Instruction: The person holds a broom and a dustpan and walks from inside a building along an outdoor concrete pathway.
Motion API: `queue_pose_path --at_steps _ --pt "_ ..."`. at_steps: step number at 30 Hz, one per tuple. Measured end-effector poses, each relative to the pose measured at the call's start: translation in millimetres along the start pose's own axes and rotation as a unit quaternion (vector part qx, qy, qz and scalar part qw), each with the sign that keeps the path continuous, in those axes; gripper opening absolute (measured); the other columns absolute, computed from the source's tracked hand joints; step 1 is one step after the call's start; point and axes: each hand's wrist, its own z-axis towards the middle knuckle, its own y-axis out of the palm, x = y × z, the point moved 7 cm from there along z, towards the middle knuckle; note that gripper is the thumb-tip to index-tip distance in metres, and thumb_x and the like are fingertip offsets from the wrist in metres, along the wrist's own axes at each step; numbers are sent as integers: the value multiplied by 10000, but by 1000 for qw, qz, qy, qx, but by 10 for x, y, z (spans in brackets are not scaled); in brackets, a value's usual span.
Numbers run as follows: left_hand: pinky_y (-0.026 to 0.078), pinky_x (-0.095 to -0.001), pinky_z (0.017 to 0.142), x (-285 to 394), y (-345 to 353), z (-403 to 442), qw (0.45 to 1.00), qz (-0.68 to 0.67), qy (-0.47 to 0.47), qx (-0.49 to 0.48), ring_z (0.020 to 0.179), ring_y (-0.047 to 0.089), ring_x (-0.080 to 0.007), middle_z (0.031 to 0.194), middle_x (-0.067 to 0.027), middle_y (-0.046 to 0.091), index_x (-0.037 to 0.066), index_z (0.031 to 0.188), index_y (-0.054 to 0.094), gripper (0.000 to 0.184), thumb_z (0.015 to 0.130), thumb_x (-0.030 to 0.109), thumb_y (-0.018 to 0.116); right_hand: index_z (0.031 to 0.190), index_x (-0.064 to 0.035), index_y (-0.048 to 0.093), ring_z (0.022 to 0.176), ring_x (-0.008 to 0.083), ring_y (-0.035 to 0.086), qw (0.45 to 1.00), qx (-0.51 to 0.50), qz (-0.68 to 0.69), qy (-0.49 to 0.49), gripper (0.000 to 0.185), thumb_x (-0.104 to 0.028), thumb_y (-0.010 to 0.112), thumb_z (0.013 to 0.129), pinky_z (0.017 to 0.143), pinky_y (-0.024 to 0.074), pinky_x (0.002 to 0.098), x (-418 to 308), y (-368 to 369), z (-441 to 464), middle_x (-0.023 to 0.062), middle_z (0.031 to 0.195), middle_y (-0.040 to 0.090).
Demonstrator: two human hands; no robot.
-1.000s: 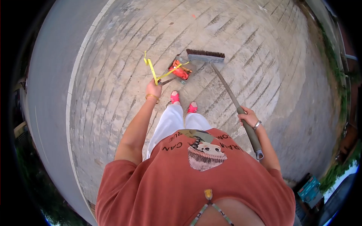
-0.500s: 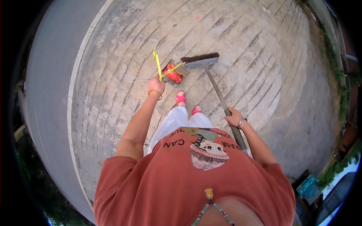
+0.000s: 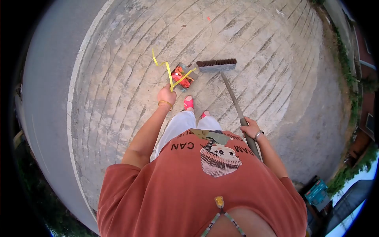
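Note:
My left hand [image 3: 167,95] is closed round a bent yellow strap [image 3: 169,71]. One end of the strap crosses over a grey dustpan [image 3: 191,83], and the other sticks out ahead in a zigzag. Red and orange litter [image 3: 182,77] lies in the dustpan, just beyond the hand. Whether this hand also grips a dustpan handle is hidden. My right hand [image 3: 250,128] is wrapped round the grey handle of a broom [image 3: 233,94]. The broom head [image 3: 216,65], with dark brown bristles, is on the ground to the right of the dustpan.
Grooved concrete ground [image 3: 150,130] surrounds my feet in pink shoes [image 3: 189,103]. A white line [image 3: 72,89] separates it from the grey road [image 3: 47,98] on the left. A small red scrap [image 3: 208,18] lies farther ahead. At the lower right stands a teal object [image 3: 316,192].
The broom head and my right hand have shifted to the right, widening the gap to the dustpan. My left hand has come slightly closer to me, and the strap's free end has swung left.

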Motion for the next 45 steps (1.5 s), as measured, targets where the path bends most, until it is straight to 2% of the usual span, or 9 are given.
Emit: queue_pose_path --at_steps 5,12,19,22,25,28,32,33,45 --pt "453 -410 727 113 -8 11 1000 -5 18 2 832 575 -332 891 -177 600 91 988 569 313 682 144 526 1264 -6 367 462 138 524 1000 -8 -17 -6 625 -73 570 676 425 456 267 -60 167 28 81 635 547" --pt "450 -424 712 -11 12 44 999 -27 33 25 810 568 -353 873 -197 590 68 944 567 272 680 115 521 1287 -32 356 452 127 516 998 -35 45 29 651 -47 612 688 398 431 258 -135 -81 -436 75 643 552" --pt "448 -434 694 -220 -275 -59 1000 -3 28 8 795 562 -361 859 -195 586 79 934 565 255 685 102 514 1263 -30 383 451 135 517 996 2 77 38 594 -34 586 705 392 432 267 -26 -75 -244 65 644 541" --pt "449 -431 691 -220 -321 -60 999 5 40 -1 798 564 -352 867 -180 590 86 938 566 262 683 99 511 1185 -21 444 435 146 515 995 1 98 26 511 -58 577 693 398 443 272 -11 -20 -86 70 610 527" --pt "454 -421 695 -130 -324 -35 998 30 53 -21 807 566 -341 878 -167 594 101 953 568 277 682 96 508 1075 -21 493 435 142 518 1000 -5 4 -26 390 -61 567 694 408 445 270 -262 145 -21 73 628 542" --pt "457 -413 700 0 -357 0 996 48 62 -32 814 568 -333 884 -157 597 118 968 569 293 682 94 507 992 -20 505 467 131 531 979 25 -107 -173 309 -60 564 691 416 448 266 -227 213 162 76 657 561" --pt "458 -416 699 -12 -298 67 995 63 77 -31 810 569 -332 875 -159 597 122 972 570 299 680 94 510 1212 -14 428 507 120 533 995 -36 83 39 560 -53 593 679 410 438 251 -182 36 -172 89 680 567" --pt "457 -418 699 -24 -296 74 994 66 76 -30 808 569 -333 871 -162 596 119 968 570 295 680 95 511 1292 -18 341 460 122 522 994 -56 83 46 667 -50 608 682 399 430 245 -249 -5 -292 82 669 560" --pt "445 -431 688 -316 -467 334 997 -26 61 37 789 560 -355 843 -183 589 94 931 575 271 661 114 550 1269 -34 376 421 128 515 985 -7 167 40 599 -47 594 711 385 421 244 -191 -547 -252 55 598 537"
